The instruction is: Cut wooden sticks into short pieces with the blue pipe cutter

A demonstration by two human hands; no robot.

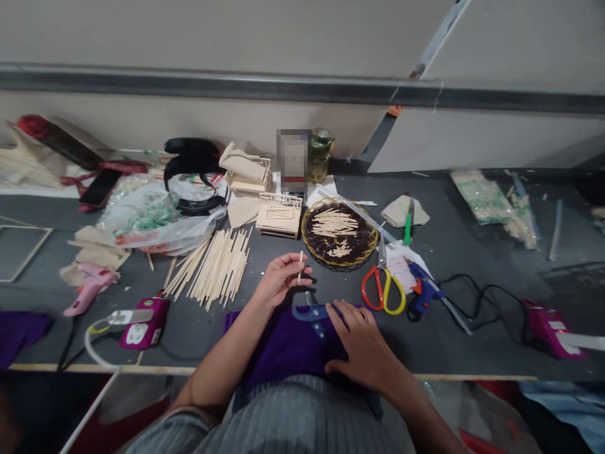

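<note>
My left hand [278, 277] pinches a short, pale wooden stick [301, 267] upright between thumb and fingertips, above the table's front part. My right hand [358, 337] lies with spread fingers on a purple cloth [278, 347] at the table edge. Its fingertips are beside a blue hand tool [309, 314] with a curved jaw, perhaps a cutter; whether they touch it I cannot tell. Ahead is a dark woven basket [309, 243] with a yellow rim, holding thin sticks [334, 222] and small cut pieces [339, 250]. A small slatted wooden model [278, 215] stands left of the basket.
Long sticks [220, 268] lie left. Red-and-yellow-handled scissors [401, 296], a blue glue gun [425, 293] with a cable and a green cutter knife [409, 224] lie right. A pink glue gun [92, 287], purple power box [145, 325] and plastic bag [161, 217] are further left.
</note>
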